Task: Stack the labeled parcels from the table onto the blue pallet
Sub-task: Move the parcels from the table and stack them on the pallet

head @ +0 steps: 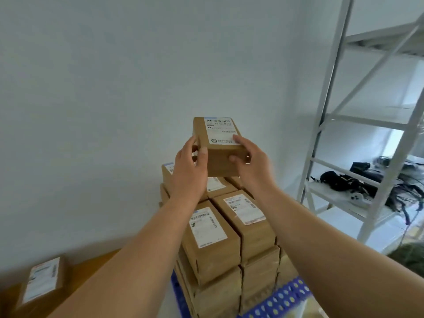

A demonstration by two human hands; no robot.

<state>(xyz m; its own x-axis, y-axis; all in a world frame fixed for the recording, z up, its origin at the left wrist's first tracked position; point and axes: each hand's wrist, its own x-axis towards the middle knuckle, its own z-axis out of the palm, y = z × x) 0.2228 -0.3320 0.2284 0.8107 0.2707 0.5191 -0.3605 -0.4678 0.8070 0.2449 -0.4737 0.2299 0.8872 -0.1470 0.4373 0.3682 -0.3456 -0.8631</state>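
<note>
I hold a brown cardboard parcel (220,145) with a white shipping label in the air, above the far part of the parcel stack (231,239). My left hand (189,173) grips its left near corner, thumb on the front face. My right hand (251,162) grips its right side, fingers over the label edge. The stack of labeled parcels stands several layers high on the blue pallet (284,299). One more labeled parcel (42,281) lies on the wooden table (96,260) at the lower left.
A plain white wall is close behind the stack. A white metal shelf rack (367,138) stands at the right, with black cables and gear (358,180) on a lower shelf. Something green (410,255) lies on the floor at the right edge.
</note>
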